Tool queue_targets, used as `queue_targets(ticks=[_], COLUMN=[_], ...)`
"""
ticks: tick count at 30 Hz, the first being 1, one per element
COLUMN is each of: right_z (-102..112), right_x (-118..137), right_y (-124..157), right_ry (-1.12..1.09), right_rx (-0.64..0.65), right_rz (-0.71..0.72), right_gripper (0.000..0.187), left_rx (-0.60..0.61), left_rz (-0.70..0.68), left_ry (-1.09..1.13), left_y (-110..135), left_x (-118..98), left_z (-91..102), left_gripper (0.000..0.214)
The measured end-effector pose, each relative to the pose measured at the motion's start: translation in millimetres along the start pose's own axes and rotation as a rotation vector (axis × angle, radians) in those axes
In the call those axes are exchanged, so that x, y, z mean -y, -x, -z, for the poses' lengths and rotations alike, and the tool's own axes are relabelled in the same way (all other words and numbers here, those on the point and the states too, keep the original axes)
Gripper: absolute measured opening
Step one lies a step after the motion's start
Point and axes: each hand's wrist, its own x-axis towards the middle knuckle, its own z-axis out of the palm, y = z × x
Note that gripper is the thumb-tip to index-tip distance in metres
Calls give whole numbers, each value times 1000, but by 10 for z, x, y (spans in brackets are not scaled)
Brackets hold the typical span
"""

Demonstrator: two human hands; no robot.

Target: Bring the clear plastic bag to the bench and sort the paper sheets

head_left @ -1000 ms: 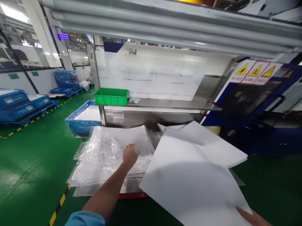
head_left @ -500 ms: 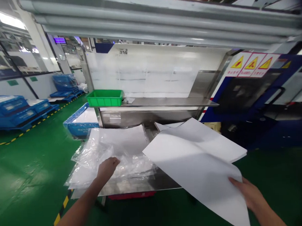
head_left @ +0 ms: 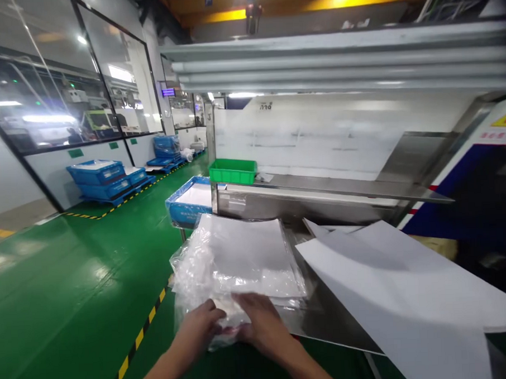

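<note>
Both my hands are close together at the front of a stack of clear plastic bags with white sheets in or under them. My left hand is closed on crumpled clear plastic film. Just to its right, my right hand pinches the same film, which hangs over the table's front edge. Loose white sheets lie overlapping to the right, with one large sheet sticking out past the front edge. Blur hides the exact fingertip contact.
The metal table has a shelf behind it with a green bin. A blue crate stands at its left. Stacked blue crates sit farther off beside a black-and-yellow floor line. Roller tubes run overhead.
My right hand has let go of the large white sheet and come across to the plastic film beside my left hand. The view has turned left.
</note>
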Motion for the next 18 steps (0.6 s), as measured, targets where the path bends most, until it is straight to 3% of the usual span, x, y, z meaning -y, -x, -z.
queue_targets(ticks=[3,6,9,12,15,18], right_z=[-287,-260,-269,-433,-610,-584], right_x=[110,152,320,509,685,895], right_y=[-199,-276,-380,-506,-707,-1088], right_ry=[46,21,-48,-63,7,127], right_rx=[-9,-33,-19,3,10,19], right_rz=[-82,-81,-61,-49,-55,-82], right_gripper=[36,28,31,43,43,31], left_rx=[-74,-156,-263,-412,-458,-421], left_rz=[79,204,309,478,656,646], left_ry=[-112,-193,-227,-90,39,65], left_y=[216,497,758,900,895,735], left_x=[512,1238,1843,2230,2503,2758], left_z=[258,500,594,588,671,1106], left_gripper=[41,35,33,36,38,26])
